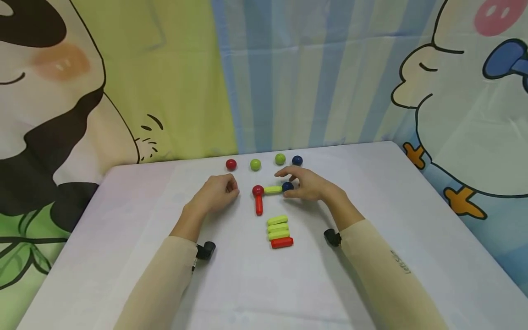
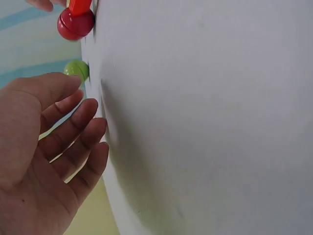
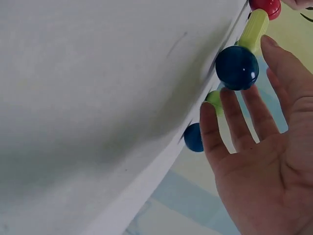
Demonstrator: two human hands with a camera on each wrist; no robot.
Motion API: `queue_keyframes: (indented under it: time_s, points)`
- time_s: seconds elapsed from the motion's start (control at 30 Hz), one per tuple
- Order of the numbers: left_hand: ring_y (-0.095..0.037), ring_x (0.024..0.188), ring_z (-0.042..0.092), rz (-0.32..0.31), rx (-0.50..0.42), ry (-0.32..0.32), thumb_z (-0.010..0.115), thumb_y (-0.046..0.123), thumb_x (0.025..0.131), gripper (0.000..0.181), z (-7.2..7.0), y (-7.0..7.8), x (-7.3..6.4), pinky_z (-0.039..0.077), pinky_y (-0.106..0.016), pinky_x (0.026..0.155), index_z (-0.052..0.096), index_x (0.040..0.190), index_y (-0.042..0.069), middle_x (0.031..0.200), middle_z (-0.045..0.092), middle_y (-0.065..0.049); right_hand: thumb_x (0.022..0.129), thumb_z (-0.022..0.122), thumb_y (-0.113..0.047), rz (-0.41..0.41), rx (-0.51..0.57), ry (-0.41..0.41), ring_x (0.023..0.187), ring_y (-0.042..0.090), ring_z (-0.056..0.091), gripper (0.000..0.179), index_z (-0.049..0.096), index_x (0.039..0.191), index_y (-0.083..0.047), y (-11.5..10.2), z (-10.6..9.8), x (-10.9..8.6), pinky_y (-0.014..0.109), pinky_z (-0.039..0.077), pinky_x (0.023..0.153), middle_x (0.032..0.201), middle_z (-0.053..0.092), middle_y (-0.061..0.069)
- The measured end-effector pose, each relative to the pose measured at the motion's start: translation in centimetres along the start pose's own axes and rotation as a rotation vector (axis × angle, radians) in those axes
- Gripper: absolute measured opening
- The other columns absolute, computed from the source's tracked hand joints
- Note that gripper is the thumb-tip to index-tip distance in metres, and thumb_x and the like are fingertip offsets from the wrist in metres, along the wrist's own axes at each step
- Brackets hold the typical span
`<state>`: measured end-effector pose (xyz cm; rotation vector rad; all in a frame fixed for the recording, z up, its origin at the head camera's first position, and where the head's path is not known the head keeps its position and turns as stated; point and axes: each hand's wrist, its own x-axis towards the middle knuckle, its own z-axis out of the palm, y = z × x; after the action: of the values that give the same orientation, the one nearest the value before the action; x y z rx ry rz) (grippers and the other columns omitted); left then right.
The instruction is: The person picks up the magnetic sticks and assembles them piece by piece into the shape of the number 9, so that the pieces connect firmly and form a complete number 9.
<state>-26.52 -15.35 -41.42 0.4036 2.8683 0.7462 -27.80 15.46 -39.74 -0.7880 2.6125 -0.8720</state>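
A red ball [image 1: 257, 190] joins a red rod [image 1: 259, 206] pointing toward me and a yellow-green rod [image 1: 272, 189] reaching right to a dark blue ball [image 1: 287, 186]. Around the blue ball, my right hand [image 1: 310, 184] has its fingers spread and loosely bent. In the right wrist view the blue ball [image 3: 237, 68] lies by those fingertips without a grip; whether they touch it I cannot tell. My left hand [image 1: 216, 192] is left of the red ball, apart from it. Its fingers hang loosely curved in the left wrist view, with nothing in the palm.
Behind the hands stand a loose red ball [image 1: 231, 164], two green balls [image 1: 255, 164] and another blue ball [image 1: 297, 160]. Nearer to me, several yellow-green rods [image 1: 278, 228] and one red rod [image 1: 282, 243] lie stacked in a column on the white table [image 1: 231, 293].
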Motion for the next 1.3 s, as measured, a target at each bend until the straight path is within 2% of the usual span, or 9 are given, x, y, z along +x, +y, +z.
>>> queue_keyframes:
  time_s: [0.13, 0.27, 0.4, 0.5, 0.67, 0.83, 0.97, 1.07, 1.3]
  points:
    - [-0.023, 0.088, 0.060, -0.007, -0.008, 0.052, 0.063, 0.022, 0.098, 0.013, -0.4, -0.6, 0.7, 0.050, -0.039, 0.083, 0.063, 0.103, 0.010, 0.095, 0.066, -0.007, 0.093, 0.077, -0.018, -0.036, -0.017, 0.021, 0.137, 0.032, 0.049, 0.056, 0.056, 0.145, -0.015, -0.9, -0.1, 0.3, 0.052, 0.041, 0.113, 0.152, 0.049, 0.004]
    - [-0.024, 0.087, 0.060, -0.028, -0.037, 0.122, 0.063, 0.019, 0.096, 0.012, -0.6, -1.4, 1.0, 0.050, -0.039, 0.082, 0.063, 0.101, 0.008, 0.093, 0.066, -0.008, 0.092, 0.079, -0.017, -0.093, -0.062, 0.017, 0.144, 0.031, 0.041, 0.052, 0.061, 0.140, -0.015, -1.8, 0.4, 1.0, 0.052, 0.034, 0.118, 0.148, 0.054, 0.004]
    - [-0.024, 0.088, 0.061, -0.063, -0.081, 0.187, 0.065, 0.018, 0.094, 0.014, -0.4, -2.0, 1.1, 0.050, -0.039, 0.083, 0.063, 0.100, 0.006, 0.092, 0.067, -0.009, 0.091, 0.080, -0.017, -0.164, -0.119, -0.002, 0.138, 0.029, 0.044, 0.048, 0.064, 0.136, -0.015, -2.5, 1.0, 1.5, 0.052, 0.036, 0.116, 0.141, 0.058, 0.004]
    - [-0.026, 0.093, 0.061, -0.102, -0.124, 0.210, 0.067, 0.021, 0.094, 0.020, -0.6, -2.3, 1.3, 0.050, -0.041, 0.086, 0.063, 0.107, 0.005, 0.098, 0.066, -0.010, 0.090, 0.080, -0.015, -0.214, -0.143, 0.012, 0.132, 0.027, 0.048, 0.045, 0.066, 0.133, -0.014, -2.9, 1.2, 1.7, 0.050, 0.038, 0.113, 0.137, 0.060, 0.004]
    - [-0.032, 0.109, 0.059, -0.116, -0.157, 0.219, 0.070, 0.026, 0.094, 0.048, -1.3, -2.6, 2.1, 0.047, -0.047, 0.098, 0.056, 0.134, 0.002, 0.121, 0.061, -0.015, 0.090, 0.079, -0.010, -0.297, -0.166, 0.032, 0.129, 0.024, 0.052, 0.037, 0.070, 0.126, -0.014, -3.5, 1.2, 2.2, 0.050, 0.038, 0.112, 0.132, 0.063, 0.002]
    - [-0.037, 0.127, 0.052, -0.083, -0.148, 0.228, 0.070, 0.023, 0.095, 0.065, -1.4, -2.9, 3.0, 0.041, -0.052, 0.110, 0.042, 0.151, 0.006, 0.145, 0.048, -0.019, 0.091, 0.077, -0.010, -0.296, -0.219, -0.012, 0.130, 0.024, 0.051, 0.034, 0.071, 0.124, -0.018, -4.0, 1.3, 2.8, 0.051, 0.037, 0.112, 0.133, 0.062, 0.000]
    - [-0.039, 0.139, 0.045, -0.056, -0.154, 0.208, 0.067, 0.021, 0.096, 0.065, -1.0, -2.2, 3.5, 0.035, -0.056, 0.116, 0.041, 0.156, 0.013, 0.154, 0.040, -0.017, 0.091, 0.076, -0.010, -0.274, -0.266, -0.034, 0.132, 0.027, 0.048, 0.034, 0.073, 0.123, -0.021, -4.4, 1.2, 2.6, 0.054, 0.036, 0.111, 0.138, 0.062, 0.001]
    - [-0.038, 0.145, 0.039, -0.052, -0.126, 0.185, 0.065, 0.019, 0.097, 0.065, -0.8, -1.7, 3.8, 0.031, -0.056, 0.119, 0.041, 0.157, 0.016, 0.157, 0.037, -0.015, 0.092, 0.074, -0.007, -0.275, -0.275, -0.058, 0.134, 0.029, 0.046, 0.034, 0.073, 0.123, -0.021, -4.9, 1.4, 2.6, 0.055, 0.035, 0.112, 0.140, 0.061, 0.003]
    - [-0.041, 0.146, 0.038, -0.062, -0.014, 0.134, 0.057, 0.017, 0.097, 0.062, -0.4, -1.1, 4.1, 0.031, -0.059, 0.118, 0.041, 0.157, 0.015, 0.161, 0.036, -0.016, 0.093, 0.071, -0.005, -0.297, -0.367, -0.102, 0.136, 0.029, 0.046, 0.034, 0.076, 0.121, -0.024, -5.5, 2.9, 3.0, 0.055, 0.035, 0.111, 0.142, 0.060, 0.002]
